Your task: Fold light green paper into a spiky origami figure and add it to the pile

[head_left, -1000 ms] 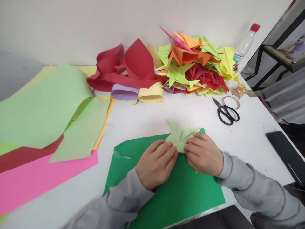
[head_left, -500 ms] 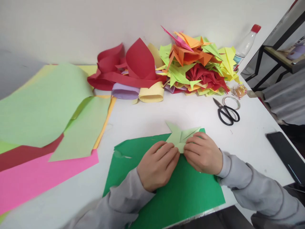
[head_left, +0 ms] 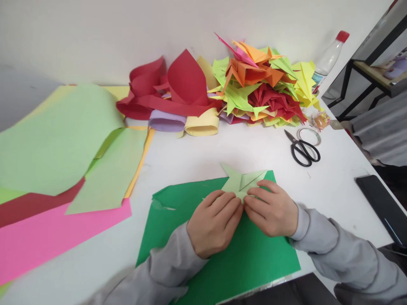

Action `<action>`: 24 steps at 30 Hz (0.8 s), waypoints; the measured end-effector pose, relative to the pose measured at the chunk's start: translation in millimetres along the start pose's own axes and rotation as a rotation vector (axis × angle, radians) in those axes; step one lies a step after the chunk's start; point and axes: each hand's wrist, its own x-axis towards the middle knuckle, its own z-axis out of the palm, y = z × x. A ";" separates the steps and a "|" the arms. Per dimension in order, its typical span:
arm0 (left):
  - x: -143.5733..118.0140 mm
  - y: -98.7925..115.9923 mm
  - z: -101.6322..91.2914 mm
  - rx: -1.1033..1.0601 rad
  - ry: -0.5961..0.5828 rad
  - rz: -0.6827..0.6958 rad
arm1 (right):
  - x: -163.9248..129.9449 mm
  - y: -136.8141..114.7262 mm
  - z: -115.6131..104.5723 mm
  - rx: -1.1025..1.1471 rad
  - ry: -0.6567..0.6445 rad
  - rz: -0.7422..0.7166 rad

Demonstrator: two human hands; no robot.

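A pale green folded paper piece point(head_left: 234, 181), with pointed flaps spreading up and to the sides, is pinched along its near edge by both hands. My left hand point(head_left: 214, 222) has its fingers closed on the left part of that edge. Close beside it, my right hand point(head_left: 271, 207) grips the right part, and the fingertips of the two hands almost meet. Fingers cover the lower portion of the folded paper. Beneath both hands lies a dark green paper sheet point(head_left: 260, 262), torn near its upper left corner.
Scissors point(head_left: 303, 150) and a tape roll point(head_left: 309, 136) lie right of centre. Behind are a pile of folded paper shapes point(head_left: 260, 89), red paper point(head_left: 187, 80) and a bottle point(head_left: 329, 59). Large paper sheets point(head_left: 57, 140) cover the left side; a black phone point(head_left: 381, 207) lies right.
My left hand has shifted slightly right and my right hand slightly down and left, bringing the fingertips closer together on the folded paper. More of its right flap shows.
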 end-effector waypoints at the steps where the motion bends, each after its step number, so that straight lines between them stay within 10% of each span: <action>1: -0.2 0.4 0.7 -0.001 -0.011 -0.007 | -0.2 -0.5 0.6 0.000 0.001 -0.006; 24: -6.3 -22.5 -8.4 0.167 0.004 -0.052 | -4.8 12.3 -5.2 -0.046 -0.011 0.031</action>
